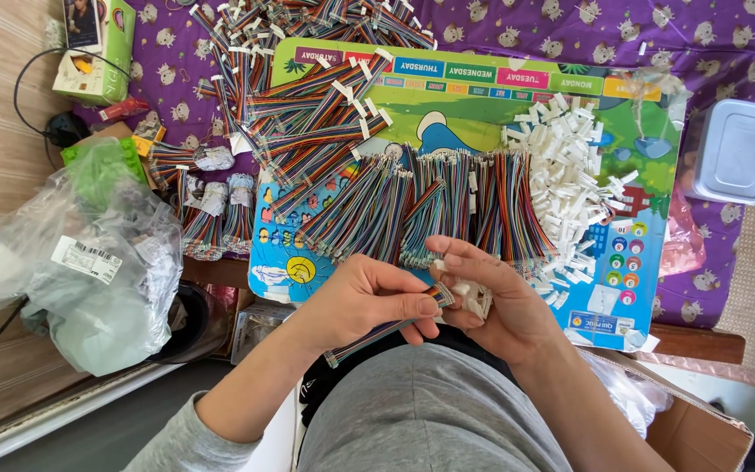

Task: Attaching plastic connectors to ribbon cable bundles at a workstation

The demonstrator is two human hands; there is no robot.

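Note:
My left hand (373, 301) pinches one end of a short rainbow ribbon cable (376, 334), whose other end hangs down over my lap. My right hand (491, 297) cups several small white plastic connectors (474, 297) and meets the cable's tip with its fingers. Just beyond both hands lies a row of loose rainbow cables (421, 205) on a colourful printed board (482, 96). A heap of white connectors (570, 175) lies on the board's right part.
Cables with white connectors fitted are piled at the board's upper left (308, 96). Bundled cables (211, 214) lie left of the board. A clear plastic bag (89, 262) sits at left, a grey lidded box (734, 150) at right, a cardboard box (701, 428) at lower right.

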